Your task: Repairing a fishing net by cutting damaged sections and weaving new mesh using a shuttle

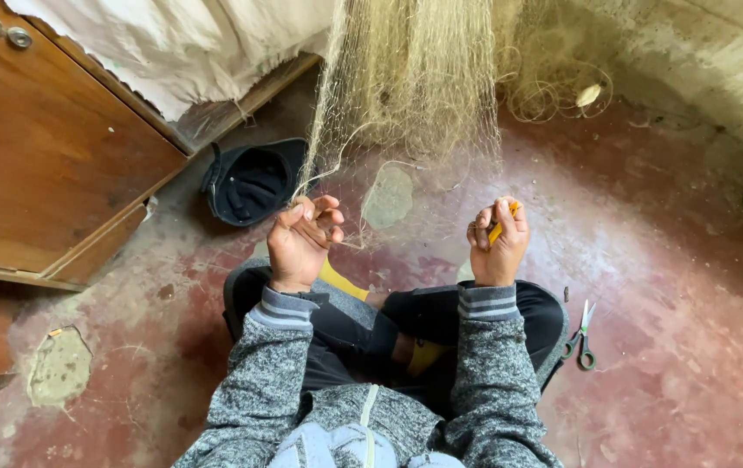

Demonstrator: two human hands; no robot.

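Seated person working a pale, fine-meshed fishing net (406, 78) with both hands above crossed legs.

The net hangs down from the far middle of the scene and fans toward the hands. The left hand (302, 238) pinches a gathered edge of mesh between curled fingers, the strands running up and away from it. The right hand (497, 243) is clenched around a small yellow netting needle (503, 224), its long axis tilted up and to the right, slightly farther from the taut mesh. Green-handled scissors (581, 336) lie on the worn red concrete floor (666, 260) at near right; a dark cap (254, 182) sits far left.
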